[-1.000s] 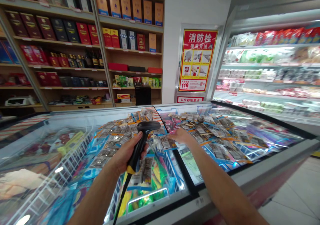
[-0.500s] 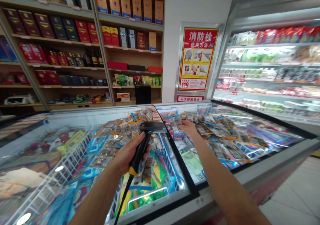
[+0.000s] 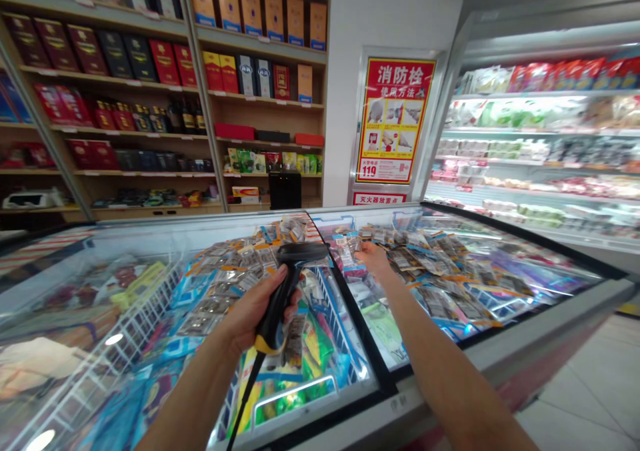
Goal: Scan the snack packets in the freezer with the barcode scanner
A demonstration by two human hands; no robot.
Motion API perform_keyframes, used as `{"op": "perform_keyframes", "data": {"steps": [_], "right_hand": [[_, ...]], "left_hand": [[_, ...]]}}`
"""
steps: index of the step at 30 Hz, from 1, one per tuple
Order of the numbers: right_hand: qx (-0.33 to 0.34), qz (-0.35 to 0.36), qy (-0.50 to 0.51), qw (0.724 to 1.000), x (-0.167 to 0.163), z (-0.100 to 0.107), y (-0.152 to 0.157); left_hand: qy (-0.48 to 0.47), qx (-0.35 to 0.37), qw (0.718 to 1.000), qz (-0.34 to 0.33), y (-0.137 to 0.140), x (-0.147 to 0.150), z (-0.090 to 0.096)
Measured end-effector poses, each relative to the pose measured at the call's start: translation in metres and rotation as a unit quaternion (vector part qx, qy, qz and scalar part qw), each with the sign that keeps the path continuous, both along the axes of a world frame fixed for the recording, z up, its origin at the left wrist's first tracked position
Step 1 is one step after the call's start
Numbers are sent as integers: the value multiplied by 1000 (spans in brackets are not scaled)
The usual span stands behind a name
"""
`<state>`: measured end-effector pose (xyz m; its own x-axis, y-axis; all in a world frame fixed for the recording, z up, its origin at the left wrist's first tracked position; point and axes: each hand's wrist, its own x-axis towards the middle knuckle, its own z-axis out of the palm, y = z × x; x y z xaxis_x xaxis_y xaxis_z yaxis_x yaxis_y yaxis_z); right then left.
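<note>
A black barcode scanner (image 3: 274, 314) with a yellow end and a trailing cord is wrapped in my left hand (image 3: 253, 304), its head turned to the right. My right hand (image 3: 376, 261) reaches over the right side of the glass-topped freezer and pinches the edge of a small snack packet (image 3: 349, 244), which looks clear and silvery with a pale label facing the scanner. Many similar packets (image 3: 425, 259) lie heaped to the right of that hand. Another pile of packets (image 3: 215, 297) spreads left of the scanner.
A black divider (image 3: 357, 314) runs across the freezer between my hands. White wire baskets (image 3: 135, 331) hold bagged goods beneath the glass. Shelves of boxed bottles (image 3: 260, 107) stand behind, with a red poster (image 3: 395, 117) on the wall and a lit chiller (image 3: 545, 131) at right.
My right hand has shifted slightly left with the packet, whose pale label now shows more clearly. The scanner in my left hand has barely moved.
</note>
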<state>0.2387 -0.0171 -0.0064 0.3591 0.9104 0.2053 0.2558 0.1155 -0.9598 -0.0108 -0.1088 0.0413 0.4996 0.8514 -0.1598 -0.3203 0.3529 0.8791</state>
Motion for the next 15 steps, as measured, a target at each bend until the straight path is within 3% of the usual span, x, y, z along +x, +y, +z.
{"op": "perform_keyframes", "data": {"steps": [15], "right_hand": [[48,-16,14,999,7,-8,7]], "left_hand": [[-52,-42,996,-60,3,-4,-1]]}}
